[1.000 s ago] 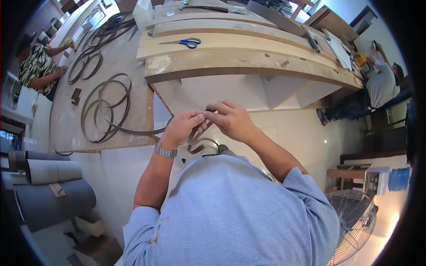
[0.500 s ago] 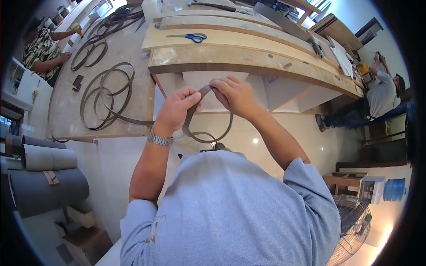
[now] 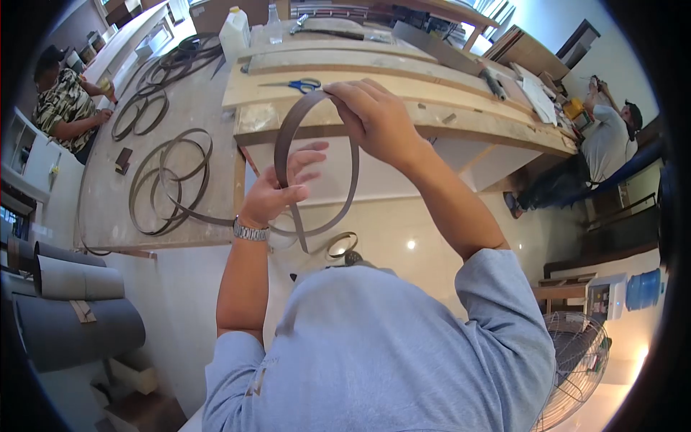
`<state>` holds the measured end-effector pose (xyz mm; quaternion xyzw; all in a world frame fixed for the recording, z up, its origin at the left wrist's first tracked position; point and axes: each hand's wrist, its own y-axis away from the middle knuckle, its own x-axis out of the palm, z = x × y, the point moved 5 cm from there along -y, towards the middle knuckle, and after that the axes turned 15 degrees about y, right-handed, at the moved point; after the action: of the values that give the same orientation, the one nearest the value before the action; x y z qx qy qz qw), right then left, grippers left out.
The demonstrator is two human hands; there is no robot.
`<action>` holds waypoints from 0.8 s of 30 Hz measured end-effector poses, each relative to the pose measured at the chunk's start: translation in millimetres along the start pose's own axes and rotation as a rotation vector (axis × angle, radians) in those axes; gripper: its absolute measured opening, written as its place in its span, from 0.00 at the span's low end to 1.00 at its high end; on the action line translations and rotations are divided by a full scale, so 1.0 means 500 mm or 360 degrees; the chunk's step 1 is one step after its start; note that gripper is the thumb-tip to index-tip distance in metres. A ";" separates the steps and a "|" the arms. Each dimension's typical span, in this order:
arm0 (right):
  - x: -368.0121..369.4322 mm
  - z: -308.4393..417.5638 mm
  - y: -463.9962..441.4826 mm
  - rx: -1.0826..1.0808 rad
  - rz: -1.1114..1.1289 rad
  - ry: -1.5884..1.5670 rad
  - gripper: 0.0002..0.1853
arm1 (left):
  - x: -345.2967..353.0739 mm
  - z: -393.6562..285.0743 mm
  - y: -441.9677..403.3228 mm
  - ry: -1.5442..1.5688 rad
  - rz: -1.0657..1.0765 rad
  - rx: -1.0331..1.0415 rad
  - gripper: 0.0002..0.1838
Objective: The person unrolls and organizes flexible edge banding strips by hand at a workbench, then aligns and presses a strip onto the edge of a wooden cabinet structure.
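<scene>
A dark brown flexible strip [image 3: 287,137] hangs in a tall loop in front of me. At the top of the loop, my right hand [image 3: 378,119] pinches the strip. Lower down, my left hand [image 3: 277,189] has its fingers spread beside the strip, with the palm partly turned up. The strip runs on leftward to loose coils [image 3: 164,173] on the worktable [image 3: 108,205]. Blue-handled scissors [image 3: 305,85] lie on a pale board [image 3: 345,83] just behind the loop.
A hammer [image 3: 327,32], a white jug [image 3: 234,34] and a handsaw [image 3: 439,47] are on the bench. One person [image 3: 65,111] works at the far left, another [image 3: 608,144] at the right. A fan [image 3: 572,367] stands at lower right; large rolls [image 3: 79,331] are at lower left.
My right hand has risen with the strip, drawing out a taller loop. My left hand has dropped lower and its fingers have opened off the strip.
</scene>
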<state>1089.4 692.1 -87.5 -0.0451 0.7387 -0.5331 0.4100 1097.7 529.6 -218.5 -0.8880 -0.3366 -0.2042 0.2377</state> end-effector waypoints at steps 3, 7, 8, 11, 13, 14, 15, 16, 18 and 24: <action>-0.012 0.009 -0.013 0.0112 -0.0037 -0.0160 0.12 | 0.015 -0.025 -0.020 -0.0011 0.0151 0.0191 0.47; 0.001 0.003 -0.013 0.0403 -0.0055 -0.0362 0.09 | 0.043 0.003 -0.046 -0.0067 0.0147 0.0248 0.44; 0.000 0.001 -0.016 0.0379 -0.0076 -0.0352 0.09 | 0.044 0.008 -0.048 0.0025 0.0175 0.0207 0.43; -0.002 -0.006 -0.019 0.0370 -0.0066 -0.0363 0.10 | 0.036 0.033 -0.051 0.0296 0.0269 0.0172 0.37; 0.008 -0.025 -0.016 0.0374 -0.0068 -0.0346 0.10 | 0.024 0.053 -0.040 0.0432 0.0285 0.0128 0.32; 0.011 -0.034 -0.018 0.0379 -0.0063 -0.0339 0.10 | 0.019 0.060 -0.034 0.0504 0.0289 0.0105 0.29; 0.010 -0.044 -0.021 0.0420 -0.0019 -0.0310 0.10 | 0.011 0.066 -0.026 0.0503 0.0236 0.0115 0.27; 0.007 -0.053 -0.024 0.0462 0.0028 -0.0284 0.10 | 0.004 0.070 -0.016 0.0504 0.0180 0.0125 0.24; 0.008 -0.070 -0.028 0.0541 0.0052 -0.0302 0.11 | -0.011 0.085 -0.003 0.0494 0.0018 0.0110 0.21; 0.036 -0.075 -0.030 0.0741 0.0154 -0.0530 0.12 | -0.020 0.103 0.015 0.0279 -0.0346 0.0068 0.18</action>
<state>1047.6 704.9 -81.7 -0.0013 0.5204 -0.6532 0.5499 1106.6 548.3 -267.1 -0.8197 -0.4130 -0.2984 0.2616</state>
